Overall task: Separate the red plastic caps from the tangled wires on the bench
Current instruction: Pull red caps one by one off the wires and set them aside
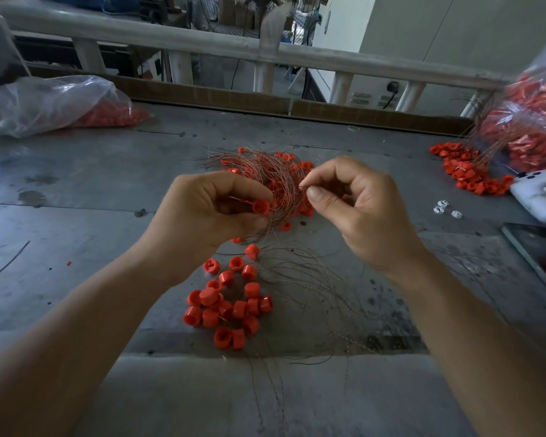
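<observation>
The left hand [215,206] is curled around a single red cap [261,207], pinching it between thumb and fingertips at the near left edge of the wire tangle [275,175]; a bunch of strands also runs under its thumb. The right hand [353,203] is closed in a fine pinch, thumb against forefinger, on one thin strand at the tangle's right edge, with its other fingers folded in.

The tangle itself sits on the grey tabletop [76,190], just beyond both hands, with more red caps caught among its coppery wires. Nearer the person than the tangle lies a heap of loose caps [230,307], with a spray of bare wires [312,279] fanned out just to the heap's right.

Far left of the tangle is a clear plastic bag [51,102] with red pieces inside. Far right of it are a fuller bag [530,127], a spill of caps [467,171] at that bag's foot, a white handheld device [536,193], a few small white bits [445,209] and a dark flat screen [539,257]. Beyond the tangle, a pale railing [171,39] borders the tabletop's far side.
</observation>
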The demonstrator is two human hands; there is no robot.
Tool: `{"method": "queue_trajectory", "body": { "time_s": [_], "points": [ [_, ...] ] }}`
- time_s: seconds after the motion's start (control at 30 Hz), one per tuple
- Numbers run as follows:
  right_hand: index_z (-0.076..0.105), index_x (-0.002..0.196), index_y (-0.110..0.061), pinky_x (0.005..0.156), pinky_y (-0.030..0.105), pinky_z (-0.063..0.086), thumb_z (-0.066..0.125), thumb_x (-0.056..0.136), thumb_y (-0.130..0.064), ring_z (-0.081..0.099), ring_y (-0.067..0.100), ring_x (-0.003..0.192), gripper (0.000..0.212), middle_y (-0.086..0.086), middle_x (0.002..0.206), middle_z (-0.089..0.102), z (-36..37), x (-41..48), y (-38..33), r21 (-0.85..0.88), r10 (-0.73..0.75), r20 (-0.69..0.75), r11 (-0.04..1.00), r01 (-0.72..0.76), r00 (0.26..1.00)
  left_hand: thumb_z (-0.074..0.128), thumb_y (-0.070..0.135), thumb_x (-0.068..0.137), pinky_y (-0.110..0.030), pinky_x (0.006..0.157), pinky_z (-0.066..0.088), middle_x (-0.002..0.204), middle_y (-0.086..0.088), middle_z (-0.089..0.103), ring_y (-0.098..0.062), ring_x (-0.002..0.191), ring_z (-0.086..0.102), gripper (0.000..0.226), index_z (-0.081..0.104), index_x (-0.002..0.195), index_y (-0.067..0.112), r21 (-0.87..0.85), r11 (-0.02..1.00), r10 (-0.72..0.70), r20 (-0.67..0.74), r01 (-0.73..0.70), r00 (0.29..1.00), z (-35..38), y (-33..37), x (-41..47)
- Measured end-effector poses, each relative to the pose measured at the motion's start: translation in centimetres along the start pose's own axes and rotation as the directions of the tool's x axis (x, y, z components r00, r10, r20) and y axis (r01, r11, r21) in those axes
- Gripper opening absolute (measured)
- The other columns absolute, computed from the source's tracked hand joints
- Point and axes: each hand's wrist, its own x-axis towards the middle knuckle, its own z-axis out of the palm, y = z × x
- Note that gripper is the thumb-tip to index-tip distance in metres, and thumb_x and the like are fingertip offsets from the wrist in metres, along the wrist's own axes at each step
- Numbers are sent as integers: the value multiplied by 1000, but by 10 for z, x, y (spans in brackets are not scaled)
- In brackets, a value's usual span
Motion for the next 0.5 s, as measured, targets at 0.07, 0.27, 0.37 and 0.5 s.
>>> {"method": "queue_trajectory", "body": {
  "time_s": [0.07,0.27,0.37,0.5],
  "points": [
    [60,76,-27,60,10,40,59,79,-18,53,-1,64,10,-12,72,57,3,-2,-1,7,-2,10,1000,2,1000,68,18,49,-16,65,55,79,4,72,-10,69,68,26,68,73,29,-1,1000,-3,7,3,1000,0,1,-1],
    [59,74,-26,60,9,39,60,81,-17,53,-1,65,12,-13,71,56,10,-5,-3,38,-37,51,999,35,998,72,27,41,-15,60,53,70,10,70,-4,63,66,27,65,68,27,7,1000,-13,-2,13,1000,3,5,-3],
    [59,74,-23,59,8,38,60,81,-16,53,-1,65,10,-13,70,56,15,-7,-4,30,-46,75,999,44,996,72,38,38,-21,63,56,74,3,71,-11,66,67,34,65,68,24,-20,1000,4,-11,-4,1000,4,5,-4],
    [60,74,-21,58,9,37,60,80,-18,51,0,64,6,-12,69,55,18,-8,-5,-25,-40,83,999,42,996,73,38,42,-25,64,58,83,-6,70,-20,70,69,35,64,72,21,-46,998,34,-7,-35,999,5,4,-5]
  ]
}}
